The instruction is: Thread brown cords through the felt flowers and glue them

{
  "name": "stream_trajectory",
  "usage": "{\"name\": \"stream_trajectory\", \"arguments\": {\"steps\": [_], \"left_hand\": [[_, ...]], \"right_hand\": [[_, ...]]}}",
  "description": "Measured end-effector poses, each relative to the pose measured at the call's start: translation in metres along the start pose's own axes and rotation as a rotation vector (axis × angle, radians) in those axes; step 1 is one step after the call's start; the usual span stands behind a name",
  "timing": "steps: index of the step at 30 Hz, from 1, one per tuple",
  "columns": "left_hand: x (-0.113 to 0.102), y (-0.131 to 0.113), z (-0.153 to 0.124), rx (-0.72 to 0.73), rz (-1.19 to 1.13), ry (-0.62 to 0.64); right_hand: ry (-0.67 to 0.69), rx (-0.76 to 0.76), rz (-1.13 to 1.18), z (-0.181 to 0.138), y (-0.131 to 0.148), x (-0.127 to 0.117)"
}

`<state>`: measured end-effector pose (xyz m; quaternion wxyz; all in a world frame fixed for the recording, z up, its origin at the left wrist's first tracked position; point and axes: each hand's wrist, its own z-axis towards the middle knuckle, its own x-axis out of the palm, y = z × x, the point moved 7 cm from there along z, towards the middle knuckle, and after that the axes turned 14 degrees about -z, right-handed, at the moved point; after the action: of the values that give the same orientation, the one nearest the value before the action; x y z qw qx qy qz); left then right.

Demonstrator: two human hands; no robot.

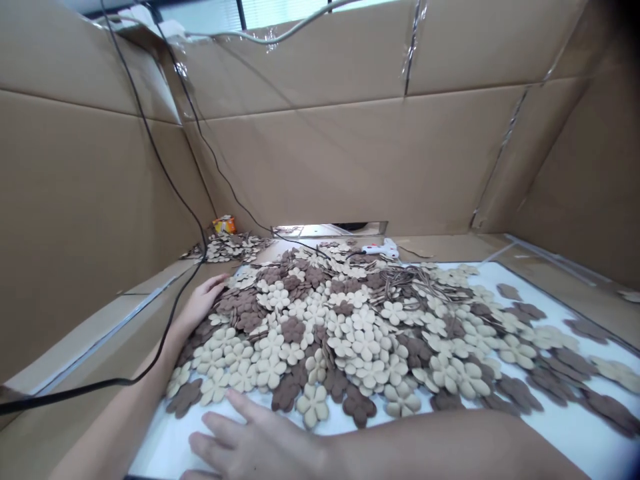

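Observation:
A broad heap of flower-shaped pieces (365, 343), some cream and some brown, covers much of a white board (165, 447). My left hand (203, 301) rests at the heap's left edge, its fingers stretched along the pieces; nothing shows in its grip. Closer to me, my right hand (255, 437) reaches across from the right, low over the board's front left part. Its fingers are spread and hold nothing, just in front of the nearest cream and brown flowers. Part of that hand is cut off by the bottom of the view.
Tall cardboard walls (320, 160) surround the work area. A white glue gun (381, 249) lies behind the heap, near tangled brown cords (415, 283). A black cable (167, 347) hangs across the left side. More flowers (233, 248) and an orange packet (225, 224) sit at the back left.

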<state>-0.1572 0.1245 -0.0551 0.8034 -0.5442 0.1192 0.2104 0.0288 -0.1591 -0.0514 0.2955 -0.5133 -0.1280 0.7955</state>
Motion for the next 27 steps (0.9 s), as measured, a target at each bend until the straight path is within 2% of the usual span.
{"name": "stream_trajectory", "arguments": {"steps": [5, 11, 17, 20, 24, 27], "left_hand": [[0.016, 0.004, -0.001, 0.012, 0.025, 0.049], [0.018, 0.006, 0.0, 0.006, 0.058, 0.071], [0.011, -0.016, -0.001, 0.063, 0.107, 0.055], [0.003, -0.032, -0.014, 0.066, 0.158, 0.094], [-0.009, -0.039, -0.045, 0.043, 0.233, 0.177], [-0.018, -0.038, -0.076, 0.099, 0.303, 0.113]], "right_hand": [[0.099, 0.029, -0.032, -0.026, -0.018, -0.003], [0.232, 0.16, 0.048, -0.054, -0.047, -0.001], [0.206, 0.19, 0.135, -0.078, -0.061, -0.022], [0.258, 0.244, 0.279, -0.096, -0.073, -0.033], [0.361, 0.34, 0.396, -0.117, -0.087, -0.029], [0.387, 0.38, 0.408, -0.122, -0.094, -0.019]]}}
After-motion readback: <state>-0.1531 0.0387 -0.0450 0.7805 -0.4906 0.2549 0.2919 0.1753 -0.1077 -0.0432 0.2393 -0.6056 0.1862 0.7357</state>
